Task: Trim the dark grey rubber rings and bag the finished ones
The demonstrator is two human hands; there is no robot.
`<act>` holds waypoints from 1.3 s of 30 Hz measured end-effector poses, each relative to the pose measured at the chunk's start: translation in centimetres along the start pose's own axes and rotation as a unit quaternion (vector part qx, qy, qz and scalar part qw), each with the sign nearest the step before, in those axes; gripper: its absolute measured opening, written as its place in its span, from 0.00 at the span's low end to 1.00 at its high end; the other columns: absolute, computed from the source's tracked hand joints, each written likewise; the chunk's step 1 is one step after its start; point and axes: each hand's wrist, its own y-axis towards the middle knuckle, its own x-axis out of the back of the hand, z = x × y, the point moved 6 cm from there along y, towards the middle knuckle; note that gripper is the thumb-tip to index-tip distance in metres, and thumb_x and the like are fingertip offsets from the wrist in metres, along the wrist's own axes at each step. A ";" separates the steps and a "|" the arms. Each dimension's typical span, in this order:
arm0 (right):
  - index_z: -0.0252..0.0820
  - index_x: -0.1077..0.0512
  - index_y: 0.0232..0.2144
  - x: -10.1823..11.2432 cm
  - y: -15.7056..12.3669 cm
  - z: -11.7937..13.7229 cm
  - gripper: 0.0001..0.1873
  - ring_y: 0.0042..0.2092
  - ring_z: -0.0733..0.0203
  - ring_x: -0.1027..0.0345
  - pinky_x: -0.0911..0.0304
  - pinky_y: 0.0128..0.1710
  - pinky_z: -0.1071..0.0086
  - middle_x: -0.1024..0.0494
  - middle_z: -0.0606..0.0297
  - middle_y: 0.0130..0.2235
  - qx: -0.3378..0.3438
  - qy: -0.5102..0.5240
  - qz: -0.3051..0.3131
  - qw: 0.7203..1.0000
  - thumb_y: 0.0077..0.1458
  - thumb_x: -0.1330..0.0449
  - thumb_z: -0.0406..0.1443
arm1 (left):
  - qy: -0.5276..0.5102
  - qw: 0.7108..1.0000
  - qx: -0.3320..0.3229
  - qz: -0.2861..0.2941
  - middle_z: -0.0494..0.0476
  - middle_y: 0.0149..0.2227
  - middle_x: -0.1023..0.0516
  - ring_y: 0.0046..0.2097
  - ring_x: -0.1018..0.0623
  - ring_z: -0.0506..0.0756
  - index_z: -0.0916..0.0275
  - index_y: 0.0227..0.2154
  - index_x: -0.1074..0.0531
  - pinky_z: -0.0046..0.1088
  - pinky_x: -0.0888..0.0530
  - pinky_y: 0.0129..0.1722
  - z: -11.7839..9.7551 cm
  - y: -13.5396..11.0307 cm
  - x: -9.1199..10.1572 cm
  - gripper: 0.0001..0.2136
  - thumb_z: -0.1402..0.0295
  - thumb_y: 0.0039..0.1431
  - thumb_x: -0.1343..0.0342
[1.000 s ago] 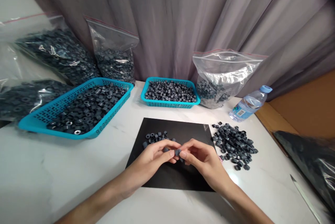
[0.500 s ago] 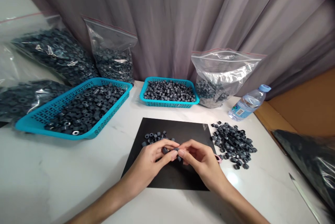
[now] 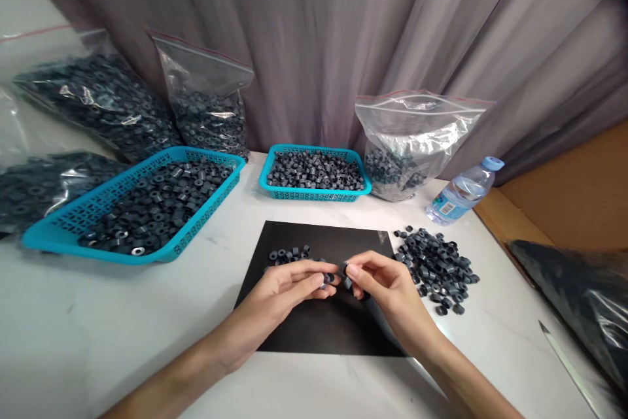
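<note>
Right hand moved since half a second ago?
Yes: against the black mat, the right hand has shifted rightward and slightly toward the mat's far edge.

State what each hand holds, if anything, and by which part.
The left hand pinches a dark grey ring, apparently by its outer wall. The right hand holds small grey rings; their exact grip cannot be told.

The worktop (image 3: 98,321) looks smooth and glossy, the black sheet (image 3: 318,334) satin-matt, the grey rings (image 3: 436,265) dull plastic, the baskets (image 3: 314,193) smooth plastic, the bags (image 3: 422,157) shiny clear film, the curtain (image 3: 304,46) cloth.
</note>
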 end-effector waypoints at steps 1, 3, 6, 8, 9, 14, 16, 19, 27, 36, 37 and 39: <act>0.40 0.22 0.34 0.0 0.0 0.0 0.14 0.30 0.66 0.34 0.36 0.32 0.71 0.24 0.66 0.30 -0.002 -0.001 0.001 1.000 0.56 0.33 0.45 | -0.018 1.000 0.001 0.005 0.59 0.50 0.19 0.55 0.24 0.60 0.60 0.50 0.23 0.39 0.34 0.60 -0.1 -0.1 -0.1 0.15 0.60 0.66 0.44; 0.40 0.22 0.34 0.0 0.0 -0.1 0.14 0.30 0.66 0.34 0.36 0.32 0.70 0.24 0.66 0.31 -0.005 -0.009 0.002 1.000 0.55 0.33 0.46 | -0.045 0.999 -0.005 0.012 0.59 0.49 0.20 0.55 0.25 0.60 0.61 0.48 0.22 0.39 0.34 0.60 -0.3 -0.1 -0.3 0.14 0.60 0.67 0.46; 0.40 0.22 0.34 -0.1 0.0 -0.2 0.15 0.30 0.66 0.34 0.37 0.32 0.70 0.24 0.65 0.31 -0.009 -0.018 0.007 1.000 0.55 0.33 0.47 | -0.063 0.998 -0.008 0.015 0.60 0.47 0.20 0.53 0.25 0.59 0.62 0.45 0.23 0.37 0.32 0.57 -0.3 -0.1 -0.4 0.13 0.61 0.68 0.47; 0.40 0.22 0.34 -0.2 -0.1 -0.2 0.15 0.30 0.66 0.34 0.37 0.32 0.70 0.24 0.65 0.31 -0.013 -0.020 0.014 1.000 0.55 0.33 0.47 | -0.068 0.998 -0.002 0.011 0.59 0.45 0.21 0.51 0.25 0.59 0.62 0.44 0.23 0.36 0.32 0.54 -0.1 -0.1 -0.4 0.12 0.60 0.67 0.47; 0.39 0.22 0.34 -0.3 -0.1 -0.1 0.16 0.30 0.66 0.34 0.37 0.32 0.70 0.24 0.65 0.31 -0.014 -0.021 0.015 1.000 0.56 0.33 0.47 | -0.068 0.998 0.000 0.010 0.59 0.44 0.22 0.51 0.26 0.58 0.62 0.43 0.24 0.35 0.32 0.53 -0.1 -0.1 -0.4 0.12 0.60 0.67 0.47; 0.40 0.23 0.33 -0.5 -0.3 0.4 0.15 0.30 0.65 0.34 0.36 0.32 0.70 0.24 0.65 0.31 0.009 -0.030 0.017 0.999 0.57 0.34 0.47 | -0.049 0.999 -0.001 0.007 0.56 0.41 0.24 0.48 0.28 0.56 0.59 0.43 0.26 0.33 0.33 0.50 0.1 -0.3 -0.5 0.12 0.58 0.67 0.47; 0.41 0.22 0.34 -0.7 -0.4 0.4 0.14 0.31 0.64 0.34 0.35 0.32 0.70 0.25 0.64 0.32 0.011 -0.049 0.035 0.998 0.58 0.35 0.47 | -0.014 1.000 0.000 0.007 0.54 0.40 0.25 0.47 0.29 0.56 0.58 0.43 0.27 0.33 0.34 0.49 0.1 -0.4 -0.4 0.11 0.57 0.66 0.47; 0.42 0.21 0.35 -1.2 -0.6 0.2 0.15 0.33 0.63 0.33 0.35 0.33 0.70 0.26 0.63 0.34 0.006 -0.091 0.062 0.994 0.59 0.36 0.47 | 0.048 0.999 0.010 0.008 0.52 0.39 0.27 0.44 0.30 0.55 0.56 0.44 0.29 0.32 0.35 0.48 0.2 -0.5 -0.4 0.12 0.55 0.65 0.45; 0.41 0.21 0.34 -1.4 -0.4 -0.2 0.16 0.31 0.64 0.35 0.37 0.32 0.71 0.25 0.64 0.33 -0.016 -0.073 0.063 0.995 0.58 0.36 0.48 | 0.039 0.999 0.003 0.014 0.52 0.36 0.27 0.42 0.29 0.54 0.58 0.43 0.27 0.32 0.34 0.45 0.4 0.1 -0.2 0.14 0.53 0.65 0.46; 0.38 0.22 0.31 -0.7 -0.1 -1.8 0.20 0.27 0.68 0.39 0.42 0.29 0.72 0.27 0.67 0.27 -0.088 -0.006 0.066 0.994 0.52 0.32 0.50 | -0.050 0.998 -0.006 0.035 0.59 0.41 0.23 0.48 0.26 0.58 0.61 0.46 0.24 0.33 0.32 0.47 0.7 0.3 -0.1 0.14 0.60 0.69 0.51; 0.38 0.22 0.31 -0.7 -0.1 -1.7 0.20 0.27 0.68 0.39 0.42 0.29 0.72 0.26 0.67 0.27 -0.087 -0.001 0.064 0.994 0.53 0.32 0.50 | -0.050 0.998 -0.005 0.035 0.59 0.41 0.23 0.48 0.26 0.58 0.61 0.46 0.24 0.34 0.32 0.47 0.6 0.3 -0.1 0.14 0.60 0.69 0.50; 0.38 0.22 0.31 -0.7 -0.1 -1.6 0.19 0.27 0.68 0.39 0.42 0.30 0.72 0.26 0.67 0.28 -0.086 0.006 0.061 0.994 0.53 0.32 0.49 | -0.045 0.998 -0.006 0.032 0.58 0.42 0.23 0.49 0.26 0.58 0.60 0.46 0.23 0.34 0.32 0.48 0.5 0.2 -0.1 0.14 0.60 0.68 0.50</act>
